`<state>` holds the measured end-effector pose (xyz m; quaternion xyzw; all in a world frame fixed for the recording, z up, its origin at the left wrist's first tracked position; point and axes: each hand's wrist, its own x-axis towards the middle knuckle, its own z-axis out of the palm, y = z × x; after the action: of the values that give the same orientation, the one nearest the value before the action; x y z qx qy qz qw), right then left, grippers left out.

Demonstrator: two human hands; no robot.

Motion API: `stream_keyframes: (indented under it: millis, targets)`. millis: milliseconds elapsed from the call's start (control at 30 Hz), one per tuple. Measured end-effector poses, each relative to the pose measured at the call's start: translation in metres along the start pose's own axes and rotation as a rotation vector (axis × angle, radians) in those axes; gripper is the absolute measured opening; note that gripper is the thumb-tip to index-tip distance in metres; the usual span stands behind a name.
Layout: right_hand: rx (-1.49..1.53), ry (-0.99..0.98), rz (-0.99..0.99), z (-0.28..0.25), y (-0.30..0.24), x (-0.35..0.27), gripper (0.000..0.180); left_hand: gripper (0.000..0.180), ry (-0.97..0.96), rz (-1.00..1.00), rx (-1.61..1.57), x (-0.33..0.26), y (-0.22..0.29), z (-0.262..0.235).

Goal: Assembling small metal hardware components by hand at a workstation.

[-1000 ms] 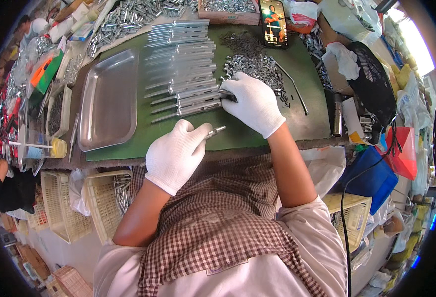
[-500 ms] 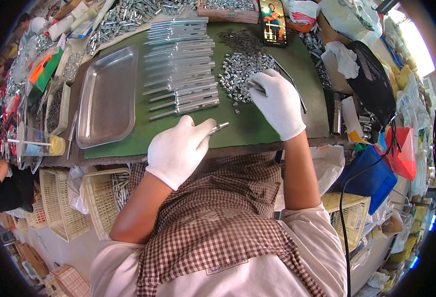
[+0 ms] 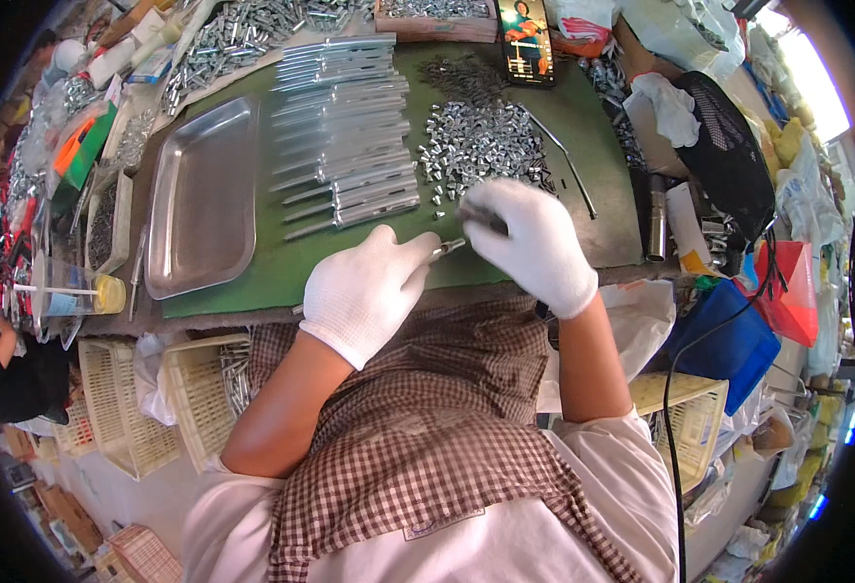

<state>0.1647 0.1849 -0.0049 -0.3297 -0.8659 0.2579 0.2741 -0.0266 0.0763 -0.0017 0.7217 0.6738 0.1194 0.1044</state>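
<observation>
Gloved left hand (image 3: 369, 291) pinching a slim metal rod (image 3: 447, 249), right hand (image 3: 530, 243) fingers pressed together on its tip, above the green table (image 3: 253, 282). Beyond the fingers, a heap of small metal sleeves (image 3: 481, 146); left of them, a bare steel tray (image 3: 202, 199); below, cream baskets (image 3: 194, 398).

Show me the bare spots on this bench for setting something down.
Bare: inside the steel tray, and the green mat strip between the tray, the rods and the left hand. Crowded: the small parts pile by the right hand, and the bench edges.
</observation>
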Motion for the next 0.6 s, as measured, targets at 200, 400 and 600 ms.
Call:
stream_keyframes:
  millis: [200,400,600]
  targets:
    - [0.009,-0.01,0.057,0.015,-0.003,-0.034,0.013,0.016,0.075,0.042,-0.032,-0.001,0.014,0.009]
    - [-0.01,0.071,0.033,0.012,-0.004,-0.037,0.013,0.023,0.021,0.022,-0.027,-0.001,0.014,0.007]
    - [-0.134,0.357,0.198,0.009,0.019,-0.002,0.013,0.019,0.019,0.028,-0.011,0.0,0.015,0.008]
